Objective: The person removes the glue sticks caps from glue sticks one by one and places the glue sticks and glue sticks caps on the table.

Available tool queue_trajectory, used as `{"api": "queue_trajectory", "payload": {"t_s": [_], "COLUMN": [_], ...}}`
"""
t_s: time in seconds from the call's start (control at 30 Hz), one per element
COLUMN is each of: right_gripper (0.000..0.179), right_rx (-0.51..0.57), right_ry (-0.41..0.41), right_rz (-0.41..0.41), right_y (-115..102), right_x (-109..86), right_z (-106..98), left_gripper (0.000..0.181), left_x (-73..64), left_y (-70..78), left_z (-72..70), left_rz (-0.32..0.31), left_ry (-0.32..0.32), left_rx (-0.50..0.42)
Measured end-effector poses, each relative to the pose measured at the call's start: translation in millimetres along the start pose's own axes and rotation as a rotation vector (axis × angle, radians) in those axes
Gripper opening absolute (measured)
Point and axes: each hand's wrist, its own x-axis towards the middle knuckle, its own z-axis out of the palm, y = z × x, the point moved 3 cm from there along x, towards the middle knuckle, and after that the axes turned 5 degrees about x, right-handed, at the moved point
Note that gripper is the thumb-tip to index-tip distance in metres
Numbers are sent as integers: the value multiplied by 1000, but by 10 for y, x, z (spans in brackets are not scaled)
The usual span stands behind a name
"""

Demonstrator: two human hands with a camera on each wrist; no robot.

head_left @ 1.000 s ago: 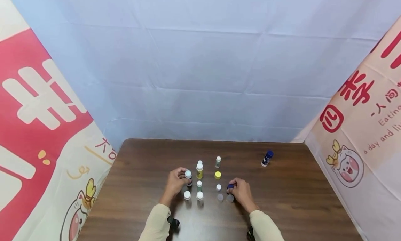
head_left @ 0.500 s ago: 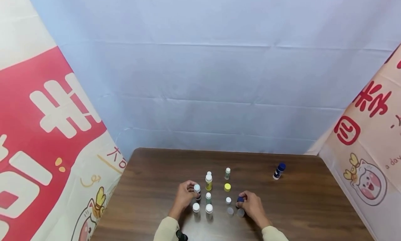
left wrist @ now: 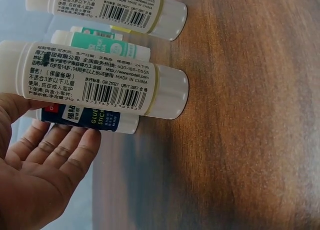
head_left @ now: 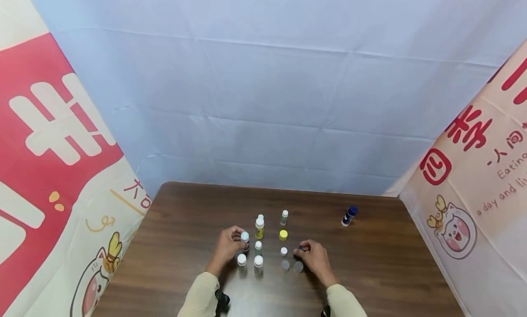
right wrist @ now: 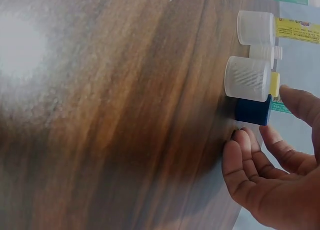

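My left hand (head_left: 226, 246) curls its fingers round an upright glue stick with a dark blue label (left wrist: 85, 119) and a white top. In the left wrist view a white-labelled glue stick (left wrist: 90, 79) stands in front and hides part of that grip. My right hand (head_left: 316, 256) is across the table, its thumb and index finger at opposite sides of a dark blue cap (right wrist: 251, 111), pinching it low at the tabletop. Two translucent caps stand beside it, the nearer one (right wrist: 247, 78) overlapping the blue cap in the right wrist view.
Near the left hand stand another white-topped glue stick (head_left: 258, 263), a green-labelled one (head_left: 258, 249) and a yellow-labelled one (head_left: 259, 231). A white cap (head_left: 284, 251), a yellow cap (head_left: 283, 235) and a small green-labelled stick (head_left: 284, 218) line up rightward. A blue-capped glue stick (head_left: 349, 216) stands far right.
The head view has shifted and swung back. My right hand's fingers now cover more of the blue cap. The left hand keeps its hold on the blue-labelled glue stick in the same spot.
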Motion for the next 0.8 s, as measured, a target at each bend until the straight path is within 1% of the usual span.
{"api": "queue_trajectory", "payload": {"t_s": [0.1, 0.17, 0.27, 0.33, 0.43, 0.6, 0.67, 0.8], "right_gripper": [27, 27, 26, 26, 23, 19, 19, 21], "right_rx": [3, 3, -3, -10, -12, 29, 50, 59], "right_ry": [-12, -9, 16, 55, 164, 434, 522, 648], "right_rz": [11, 17, 37, 42, 41, 33, 32, 46], "right_y": [-9, -9, 5, 7, 2, 32, 71, 188], "right_x": [20, 24, 20, 24, 53, 146, 190, 252], "right_z": [-5, -16, -47, -77, -147, -368, -485, -742], "left_gripper": [27, 27, 27, 27, 27, 26, 26, 26], "left_x": [8, 16, 8, 8, 15, 30, 26, -14], "left_y": [15, 23, 35, 34, 33, 36, 38, 7], "left_z": [-26, -30, -26, -35, -71, -103, -90, -6], "left_rz": [-28, -35, -38, -37, -37, -36, -27, -23], "left_ry": [3, 1, -4, -7, -8, -2, 3, 8], "left_rx": [13, 20, 9, -3, -18, -4, 1, -20]}}
